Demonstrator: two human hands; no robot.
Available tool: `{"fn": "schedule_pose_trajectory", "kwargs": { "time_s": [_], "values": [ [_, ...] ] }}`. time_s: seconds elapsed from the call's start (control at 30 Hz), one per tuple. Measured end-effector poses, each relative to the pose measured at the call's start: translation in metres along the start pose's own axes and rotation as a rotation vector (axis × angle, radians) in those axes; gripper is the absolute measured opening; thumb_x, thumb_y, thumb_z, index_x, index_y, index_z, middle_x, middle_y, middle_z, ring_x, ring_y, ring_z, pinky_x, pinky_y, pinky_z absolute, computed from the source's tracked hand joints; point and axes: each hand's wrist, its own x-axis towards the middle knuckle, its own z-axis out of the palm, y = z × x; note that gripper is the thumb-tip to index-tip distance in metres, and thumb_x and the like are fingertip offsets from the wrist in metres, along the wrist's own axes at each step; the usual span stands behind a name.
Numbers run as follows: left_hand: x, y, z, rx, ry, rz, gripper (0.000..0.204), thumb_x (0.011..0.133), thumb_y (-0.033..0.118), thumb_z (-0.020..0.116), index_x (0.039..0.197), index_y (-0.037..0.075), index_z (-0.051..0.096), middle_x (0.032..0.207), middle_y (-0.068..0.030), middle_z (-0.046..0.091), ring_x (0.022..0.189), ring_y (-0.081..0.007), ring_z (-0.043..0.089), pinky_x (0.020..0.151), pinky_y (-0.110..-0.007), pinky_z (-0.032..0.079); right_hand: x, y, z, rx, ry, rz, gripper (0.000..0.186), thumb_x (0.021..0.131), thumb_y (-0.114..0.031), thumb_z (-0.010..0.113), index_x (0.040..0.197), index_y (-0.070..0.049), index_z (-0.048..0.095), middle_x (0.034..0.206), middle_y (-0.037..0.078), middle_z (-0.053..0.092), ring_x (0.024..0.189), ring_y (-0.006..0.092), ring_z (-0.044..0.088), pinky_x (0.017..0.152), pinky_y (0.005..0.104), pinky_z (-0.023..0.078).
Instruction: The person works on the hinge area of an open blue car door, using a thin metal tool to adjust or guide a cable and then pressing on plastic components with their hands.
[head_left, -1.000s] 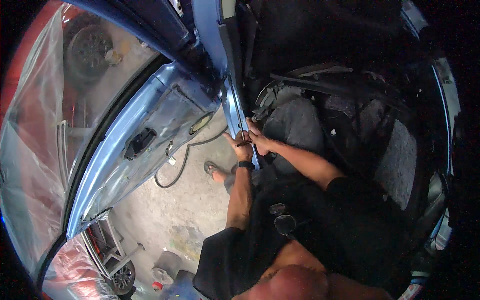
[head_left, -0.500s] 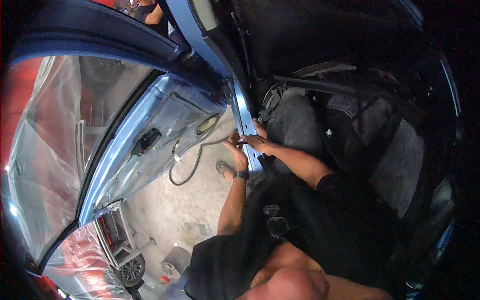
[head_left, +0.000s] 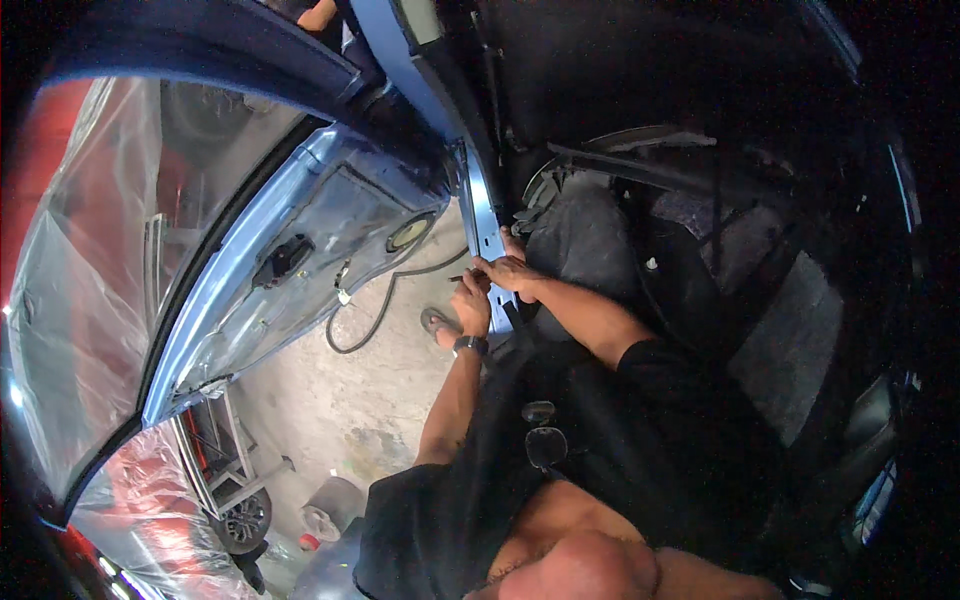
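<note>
A loose black rubber strip point(head_left: 378, 318) loops over the floor and runs up to the blue door sill point(head_left: 483, 210). My left hand point(head_left: 474, 306), with a dark watch on its wrist, is closed at the outer edge of the sill. A short dark piece, apparently part of the strip, pokes out from its fingers. My right hand point(head_left: 508, 272) rests over the sill, touching or nearly touching the left fingertips. Its fingers are bent down at the edge; whatever lies under them is hidden. Skin beside it appears to be my foot.
The open blue door point(head_left: 330, 215), its inner panel stripped, stands at left. Beyond it, clear plastic sheeting point(head_left: 80, 260) covers something red. A grey bucket point(head_left: 335, 503) and a wheel point(head_left: 245, 520) are at lower left. Dark grey carpet point(head_left: 580, 240) lines the car interior at right.
My left fingers, stretched out before, have curled closed near the sill edge. My right hand stays over the sill. The whole view has shifted slightly, and the strip's loop with it.
</note>
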Motion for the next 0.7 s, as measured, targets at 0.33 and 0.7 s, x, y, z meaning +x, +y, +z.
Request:
{"fn": "schedule_pose_trajectory", "kwargs": {
  "time_s": [0.33,0.7],
  "values": [
    [0.048,-0.129,0.053,-0.042,-0.632,0.351,0.039,0.099,0.032,0.035,0.107,-0.003,0.051,0.093,-0.0174,0.063,0.083,-0.0286,0.064,0.074,-0.038,0.054,-0.013,-0.039,0.012,-0.787,0.047,-0.168,0.041,0.085,-0.031,0.054,0.090,0.007,0.068,0.118,0.030,0.047,0.111,0.0362,0.046,0.098,0.0429,0.036],
    [-0.014,-0.007,-0.005,0.182,0.134,0.302,0.040,0.083,0.025,0.060,0.102,-0.009,0.049,0.082,-0.0270,0.062,0.076,-0.0412,0.062,0.063,-0.044,0.051,0.010,-0.010,0.008,-0.031,0.026,-0.115,0.027,0.078,-0.007,0.056,0.100,0.007,0.060,0.067,0.019,0.063,0.049,0.0260,0.063,0.046,0.0377,0.053]
  ]
}}
